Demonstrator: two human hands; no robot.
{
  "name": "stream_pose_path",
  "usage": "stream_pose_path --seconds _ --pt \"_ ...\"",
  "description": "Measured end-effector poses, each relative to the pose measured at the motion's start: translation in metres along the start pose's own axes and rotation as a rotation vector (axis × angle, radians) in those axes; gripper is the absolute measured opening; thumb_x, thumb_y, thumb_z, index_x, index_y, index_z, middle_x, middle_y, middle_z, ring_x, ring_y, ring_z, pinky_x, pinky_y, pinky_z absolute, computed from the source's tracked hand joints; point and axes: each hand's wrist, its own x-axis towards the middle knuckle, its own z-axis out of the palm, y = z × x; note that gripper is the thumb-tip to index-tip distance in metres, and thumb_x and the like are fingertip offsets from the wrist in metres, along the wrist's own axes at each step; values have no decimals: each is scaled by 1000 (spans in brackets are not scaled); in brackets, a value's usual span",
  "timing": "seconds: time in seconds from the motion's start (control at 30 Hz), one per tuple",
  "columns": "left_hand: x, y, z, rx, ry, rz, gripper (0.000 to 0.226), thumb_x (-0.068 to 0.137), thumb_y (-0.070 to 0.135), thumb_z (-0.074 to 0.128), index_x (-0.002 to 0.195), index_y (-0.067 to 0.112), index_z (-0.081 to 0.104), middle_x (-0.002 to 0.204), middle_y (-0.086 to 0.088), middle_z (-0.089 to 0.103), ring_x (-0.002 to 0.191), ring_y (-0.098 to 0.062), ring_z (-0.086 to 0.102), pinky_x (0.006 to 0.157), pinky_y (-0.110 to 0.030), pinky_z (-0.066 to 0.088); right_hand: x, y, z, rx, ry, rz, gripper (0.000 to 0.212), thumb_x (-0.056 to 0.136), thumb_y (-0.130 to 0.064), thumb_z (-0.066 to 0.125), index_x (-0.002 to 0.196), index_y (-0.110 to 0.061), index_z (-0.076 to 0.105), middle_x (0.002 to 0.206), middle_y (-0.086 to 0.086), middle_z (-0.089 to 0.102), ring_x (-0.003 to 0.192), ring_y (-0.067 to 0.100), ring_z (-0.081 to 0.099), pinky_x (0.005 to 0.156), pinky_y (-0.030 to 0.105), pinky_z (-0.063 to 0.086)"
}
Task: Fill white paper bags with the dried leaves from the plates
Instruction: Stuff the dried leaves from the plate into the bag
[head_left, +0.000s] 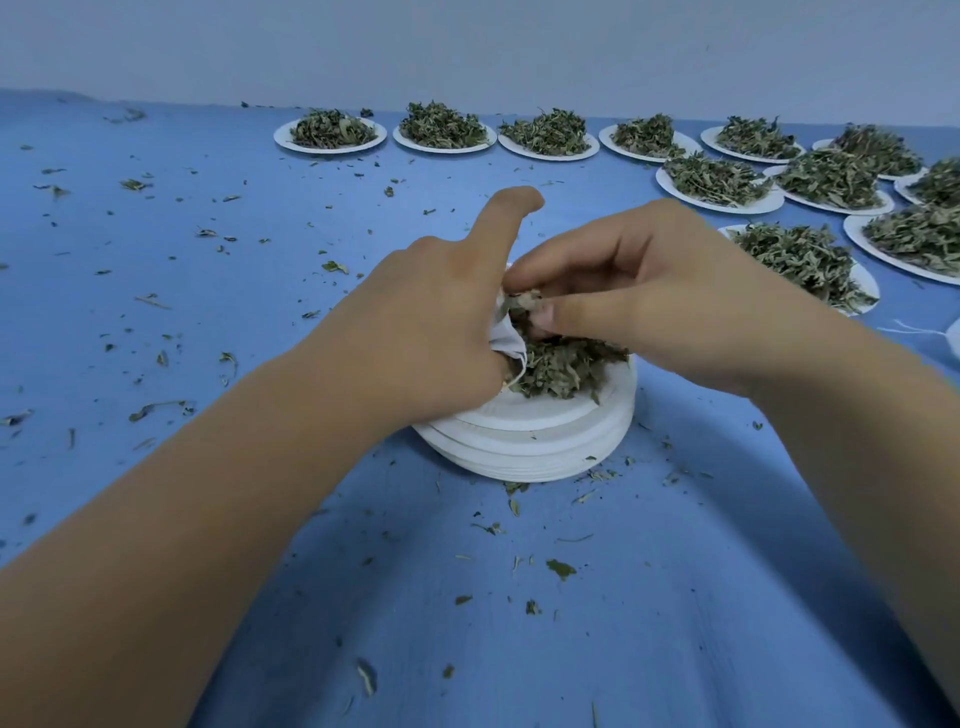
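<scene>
Roughly ten plates (332, 148) of dried leaves (545, 132) sit full on the blue desk (208, 312); over a stack of empty plates (530, 447), the left hand (441, 322) curls its fingers round a white paper bag (506, 338), and the right hand (639, 291) pinches leaves into it

No text, label, brand, number or sign can be read on anything in view.
</scene>
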Motion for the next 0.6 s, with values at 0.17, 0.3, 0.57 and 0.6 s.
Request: stream_pose_path --seconds 0.17,0.3,0.57,0.6 --pt "-1 5 1 19 -12 48 99 67 12 70 146 39 18 53 6 41 51 -12 46 45 -28 27 4 0 7 -75 83 -77 33 77 16 71 88 -14 77 83 -1 79 76 11 75 72 23 61" --pt "-1 5 0 -6 -1 55 101 64 8 67 146 37 16 54 7 45 48 -12 46 43 -26 26 10 2 18 -115 168 -180 29 71 14 64 82 -13 66 82 0 74 75 6 71 67 21 58" --pt "-3 5 -2 -103 -24 123 111 64 10 55 153 44 -3 65 4 59 51 -12 51 45 -26 39 20 7 21 -342 205 -78 30 77 -23 71 97 -31 52 93 -16 63 88 1 64 69 15 48" --pt "-3 6 -3 -99 -8 151 111 63 9 53 154 43 -1 56 8 51 55 -10 52 42 -18 32 20 6 19 -277 139 -35 30 78 -19 71 97 -32 50 89 -17 65 84 0 65 68 16 49"
